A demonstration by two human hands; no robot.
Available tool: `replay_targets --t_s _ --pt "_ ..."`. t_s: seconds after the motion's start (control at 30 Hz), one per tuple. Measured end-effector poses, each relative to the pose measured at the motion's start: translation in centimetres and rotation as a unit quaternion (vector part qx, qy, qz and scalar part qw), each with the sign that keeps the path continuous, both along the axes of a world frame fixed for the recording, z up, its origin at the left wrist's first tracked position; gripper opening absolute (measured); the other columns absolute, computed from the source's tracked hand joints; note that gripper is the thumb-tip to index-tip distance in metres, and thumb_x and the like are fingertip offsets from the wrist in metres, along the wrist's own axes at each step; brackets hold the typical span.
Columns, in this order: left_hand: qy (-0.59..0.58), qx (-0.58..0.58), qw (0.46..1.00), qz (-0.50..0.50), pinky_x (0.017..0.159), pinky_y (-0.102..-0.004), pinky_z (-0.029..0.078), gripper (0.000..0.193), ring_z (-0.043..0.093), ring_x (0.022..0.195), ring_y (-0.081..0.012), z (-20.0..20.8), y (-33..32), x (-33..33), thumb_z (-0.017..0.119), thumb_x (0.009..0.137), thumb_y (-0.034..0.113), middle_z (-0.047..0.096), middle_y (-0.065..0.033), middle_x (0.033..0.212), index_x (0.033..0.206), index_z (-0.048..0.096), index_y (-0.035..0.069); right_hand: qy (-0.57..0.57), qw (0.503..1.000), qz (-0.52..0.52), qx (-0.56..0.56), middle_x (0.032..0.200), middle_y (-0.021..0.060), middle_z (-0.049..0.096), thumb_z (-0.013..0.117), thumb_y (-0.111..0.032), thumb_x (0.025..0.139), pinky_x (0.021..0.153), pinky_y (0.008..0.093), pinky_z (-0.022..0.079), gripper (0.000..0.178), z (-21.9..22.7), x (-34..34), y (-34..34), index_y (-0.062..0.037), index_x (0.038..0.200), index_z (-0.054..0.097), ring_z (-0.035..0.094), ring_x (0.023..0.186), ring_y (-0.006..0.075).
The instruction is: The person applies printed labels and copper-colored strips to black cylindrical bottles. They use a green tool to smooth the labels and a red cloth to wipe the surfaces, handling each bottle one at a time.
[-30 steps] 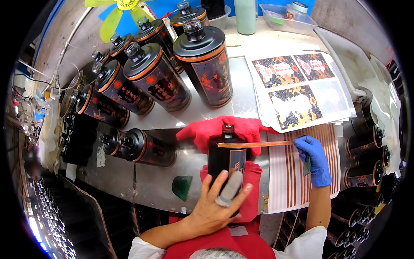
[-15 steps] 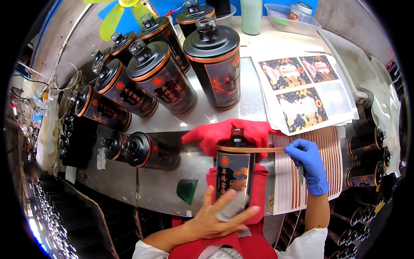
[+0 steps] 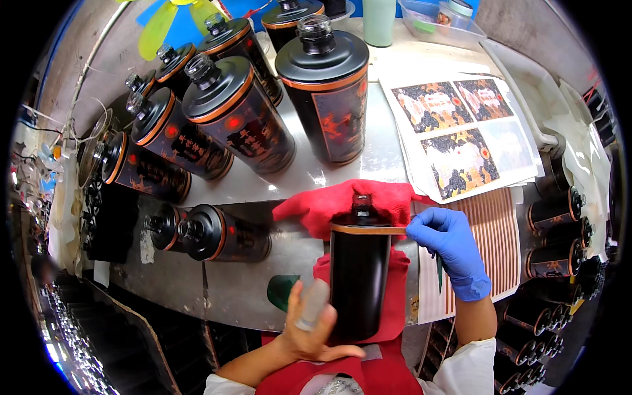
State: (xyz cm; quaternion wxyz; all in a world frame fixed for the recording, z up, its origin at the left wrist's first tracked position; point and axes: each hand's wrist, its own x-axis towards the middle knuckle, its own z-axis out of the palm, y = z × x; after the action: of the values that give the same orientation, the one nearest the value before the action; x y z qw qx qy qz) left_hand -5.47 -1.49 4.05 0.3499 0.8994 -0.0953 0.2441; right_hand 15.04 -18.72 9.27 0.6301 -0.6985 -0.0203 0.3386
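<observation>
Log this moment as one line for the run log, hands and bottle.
left hand: steadies black bottle lying on red cloth | right hand, blue glove: presses orange strip at bottle shoulder | strip sheet beside

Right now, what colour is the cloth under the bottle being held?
Red. The cloth lies under the black bottle, clearest in the head view.

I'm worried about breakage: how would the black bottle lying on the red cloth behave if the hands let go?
The black bottle lies on its round side, so it may roll, though the red cloth probably brakes it. Its glossy surface looks slippery. It seems ceramic or glass, likely heavy and fragile.
</observation>
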Motion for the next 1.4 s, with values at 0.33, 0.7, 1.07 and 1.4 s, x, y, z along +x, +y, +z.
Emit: replay_targets --t_s 0.33,0.7,1.07,1.4 --pt "-0.008 -0.084 0.993 -0.082 0.1 -0.0534 0.034 0.07 0.037 0.124 -0.0489 -2.4 0.1 1.3 0.079 0.066 0.027 0.028 -0.0387 0.136 0.127 0.05 0.007 -0.033 0.999 0.016 -0.02 0.071 -0.0003 0.062 0.073 -0.017 0.078 0.058 0.0187 0.042 0.019 -0.3 -0.1 1.8 0.0007 0.082 0.067 0.053 0.065 0.0035" --pt "0.136 0.1 0.984 -0.058 0.098 -0.0688 0.007 0.07 0.023 0.131 -0.0446 0.7 -1.2 2.1 0.064 0.073 0.058 0.035 -0.0228 0.139 0.129 0.052 0.017 -0.056 0.998 0.013 -0.016 0.072 -0.0007 0.062 0.074 -0.016 0.077 0.056 0.0174 0.042 0.018 0.0 -0.5 2.4 -0.001 0.082 0.068 0.052 0.063 0.0024" --pt "0.132 -0.056 0.983 -0.111 0.1 -0.068 0.005 0.088 0.012 0.133 -0.0506 -1.8 0.9 1.7 0.066 0.066 0.066 0.018 -0.0386 0.14 0.135 0.044 0.017 -0.069 0.996 0.023 -0.044 0.069 -0.0013 0.061 0.074 -0.016 0.077 0.056 0.0174 0.042 0.018 0.4 -0.6 3.2 -0.0002 0.081 0.068 0.053 0.062 0.0022" --pt "0.087 0.272 0.953 -0.103 0.104 -0.0616 -0.005 0.067 0.009 0.137 -0.0446 0.5 -0.5 2.3 0.066 0.074 0.056 0.008 -0.0305 0.148 0.129 0.053 0.021 -0.077 0.994 0.011 -0.079 0.069 -0.0029 0.06 0.071 -0.015 0.078 0.056 0.0175 0.041 0.016 0.3 -0.4 2.3 0.0002 0.082 0.068 0.05 0.061 0.0009"
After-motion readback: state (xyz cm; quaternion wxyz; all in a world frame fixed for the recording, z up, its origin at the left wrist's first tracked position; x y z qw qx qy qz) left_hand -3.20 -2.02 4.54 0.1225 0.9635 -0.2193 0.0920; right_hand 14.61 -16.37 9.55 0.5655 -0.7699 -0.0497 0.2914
